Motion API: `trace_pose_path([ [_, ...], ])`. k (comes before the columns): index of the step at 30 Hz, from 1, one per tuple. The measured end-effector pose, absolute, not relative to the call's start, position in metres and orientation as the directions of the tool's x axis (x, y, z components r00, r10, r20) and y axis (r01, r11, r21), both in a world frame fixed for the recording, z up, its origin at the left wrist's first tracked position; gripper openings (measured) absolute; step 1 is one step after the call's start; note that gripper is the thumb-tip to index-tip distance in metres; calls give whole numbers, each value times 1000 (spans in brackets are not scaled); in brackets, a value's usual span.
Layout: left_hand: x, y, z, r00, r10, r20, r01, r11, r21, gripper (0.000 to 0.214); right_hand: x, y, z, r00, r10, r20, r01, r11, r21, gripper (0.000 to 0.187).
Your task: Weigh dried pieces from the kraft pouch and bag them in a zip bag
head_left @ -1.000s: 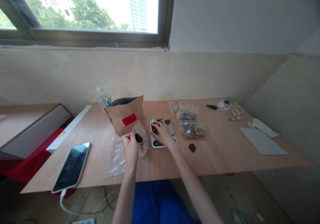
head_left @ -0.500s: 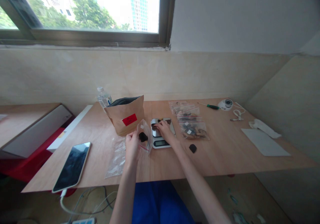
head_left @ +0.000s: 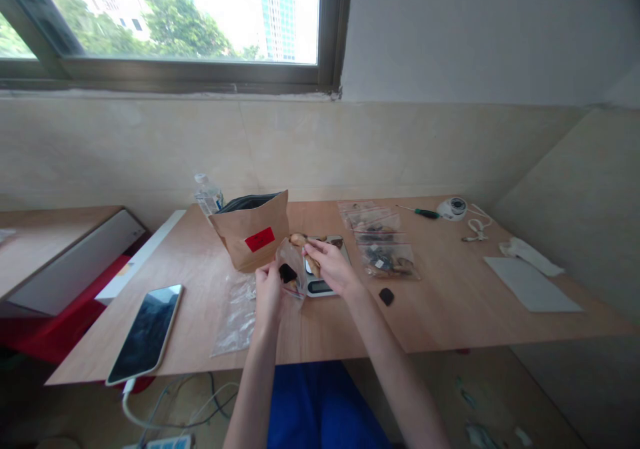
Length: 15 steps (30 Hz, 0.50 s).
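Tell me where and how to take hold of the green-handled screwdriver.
The green-handled screwdriver is probably best gripped mid-handle, across its width, coming from above and the near side. It lies roughly sideways, its thin shaft pointing left; the thicker handle offers more to hold. The white dome camera sits by the handle's end, making the right side awkward.
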<state>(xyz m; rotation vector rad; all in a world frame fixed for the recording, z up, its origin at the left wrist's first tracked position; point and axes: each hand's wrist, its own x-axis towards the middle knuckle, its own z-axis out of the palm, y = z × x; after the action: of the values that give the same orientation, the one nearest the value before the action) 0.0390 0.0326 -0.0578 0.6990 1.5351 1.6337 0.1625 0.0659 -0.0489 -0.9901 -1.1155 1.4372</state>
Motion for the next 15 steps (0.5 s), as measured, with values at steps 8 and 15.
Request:
trace_pose_path([
  [8, 54, 21, -46, -443, 856, -266, -333, 118, 935, 27, 126, 49, -39, -18, 999, 43, 93, 44, -995, 23],
  [15, 46, 20, -44, -480, 831, -281, -354, 109, 929, 29, 131, 29, -31, -323, 937, 135, 335, 246, -910, 24],
])
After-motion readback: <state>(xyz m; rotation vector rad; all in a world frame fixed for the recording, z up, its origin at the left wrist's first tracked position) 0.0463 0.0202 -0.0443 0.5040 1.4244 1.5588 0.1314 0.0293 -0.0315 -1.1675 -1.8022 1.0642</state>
